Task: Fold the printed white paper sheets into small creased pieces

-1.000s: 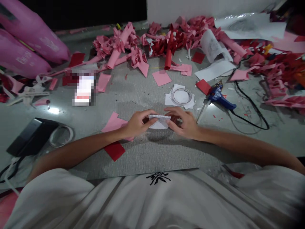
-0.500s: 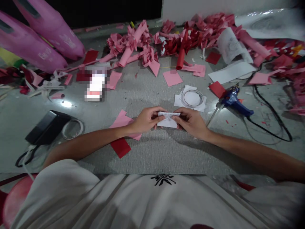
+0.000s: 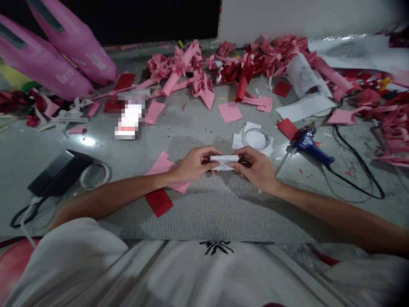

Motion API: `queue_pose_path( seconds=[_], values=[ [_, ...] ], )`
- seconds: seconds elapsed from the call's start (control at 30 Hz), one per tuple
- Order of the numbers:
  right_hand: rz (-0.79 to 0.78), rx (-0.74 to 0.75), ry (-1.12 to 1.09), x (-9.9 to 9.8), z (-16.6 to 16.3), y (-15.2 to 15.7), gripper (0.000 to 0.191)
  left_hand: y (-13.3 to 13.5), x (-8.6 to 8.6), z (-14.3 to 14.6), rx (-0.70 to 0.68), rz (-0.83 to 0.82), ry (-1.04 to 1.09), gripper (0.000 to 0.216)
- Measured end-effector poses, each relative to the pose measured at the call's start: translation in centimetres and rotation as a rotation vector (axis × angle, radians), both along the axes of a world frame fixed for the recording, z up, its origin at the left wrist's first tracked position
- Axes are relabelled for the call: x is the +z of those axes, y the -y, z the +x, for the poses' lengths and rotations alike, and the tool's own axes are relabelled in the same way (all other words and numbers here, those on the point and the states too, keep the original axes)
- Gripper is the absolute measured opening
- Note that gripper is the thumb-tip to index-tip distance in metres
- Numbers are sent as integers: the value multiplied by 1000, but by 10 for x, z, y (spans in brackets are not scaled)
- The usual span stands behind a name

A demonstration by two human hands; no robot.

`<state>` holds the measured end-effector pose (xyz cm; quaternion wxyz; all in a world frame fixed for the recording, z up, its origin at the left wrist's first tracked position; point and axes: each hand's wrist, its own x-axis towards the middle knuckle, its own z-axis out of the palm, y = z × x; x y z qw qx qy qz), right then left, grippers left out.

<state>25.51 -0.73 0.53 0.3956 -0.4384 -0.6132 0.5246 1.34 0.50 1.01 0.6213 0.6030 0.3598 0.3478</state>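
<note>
left hand (image 3: 195,164) and right hand (image 3: 258,169) pinch white paper (image 3: 224,161) with their fingers (image 3: 209,165); its far edge is folded, the near part not yet.

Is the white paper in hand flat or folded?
Not flat: the white paper has a turned-over band along its far edge, between left hand and right hand; rolled or creased, cannot tell.

Paper slip (image 3: 224,167): white, marked in grey. Glue gun (image 3: 315,149): blue. Cord (image 3: 367,170): black. Tabletop (image 3: 204,213): grey, finely streaked. Bottles (image 3: 81,44): pink, lettered in white, each with a dark panel (image 3: 50,15). Paper tube (image 3: 243,83): solid red. Paper square (image 3: 230,112): plain pink. Card (image 3: 159,203): deep red. Curled sheet (image 3: 302,76): white, printed in grey. Box (image 3: 59,172): black. Wall (image 3: 265,19): pale grey. Shirt (image 3: 153,273): whitish, with a black motif (image 3: 216,247) of radiating strokes.
</note>
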Motion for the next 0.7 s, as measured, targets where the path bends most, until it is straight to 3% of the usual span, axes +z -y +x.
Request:
queue_pose_path(
  seconds=[0.37, 0.7],
  values=[
    [-104, -12, -54, 0, 0, 2, 40, -1, -8, -2, -10, -33, 68, 37],
    [-64, -1, 49, 4, 1, 3, 37, -2, -5, -2, 8, -95, 59, 43]
  ],
)
